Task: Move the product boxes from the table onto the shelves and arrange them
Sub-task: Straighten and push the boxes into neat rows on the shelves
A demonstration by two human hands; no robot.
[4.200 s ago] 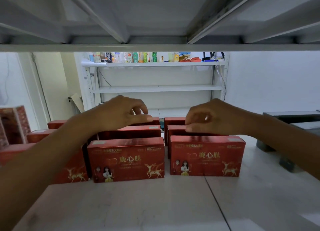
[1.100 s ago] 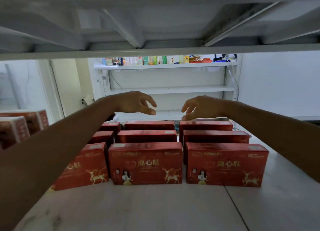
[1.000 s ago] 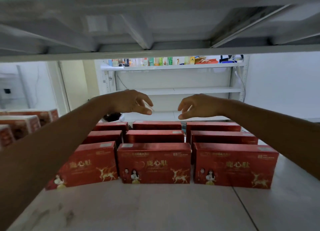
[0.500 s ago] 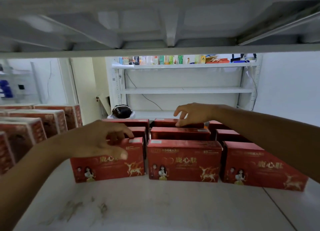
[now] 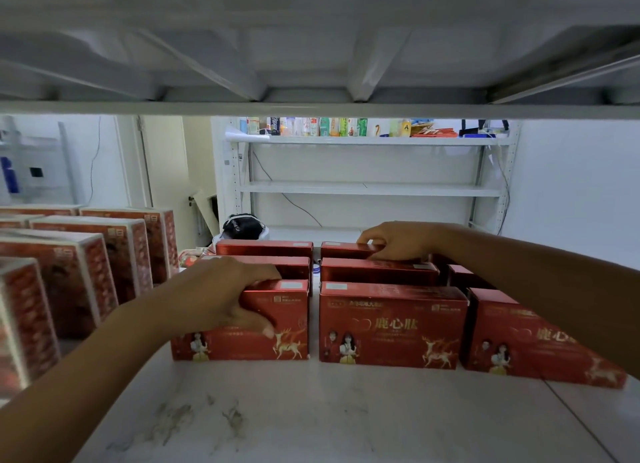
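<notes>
Left hand clamped over the front-left glossy red cardboard box, thumb on its face; right hand pinched the rear red box — both had dropped from hovering. Boxes stood on the white shelf — row-straightening likely underway.

A white metal storage rack stands across the room. A row of bottles and cartons runs along its top shelf, with orange-red packets toward the right end. A black cable hangs behind the rack. At its lower left corner sits a black-and-white bundle, too small to identify. Left of the rack is a cream door, and right of it a white wall.
</notes>
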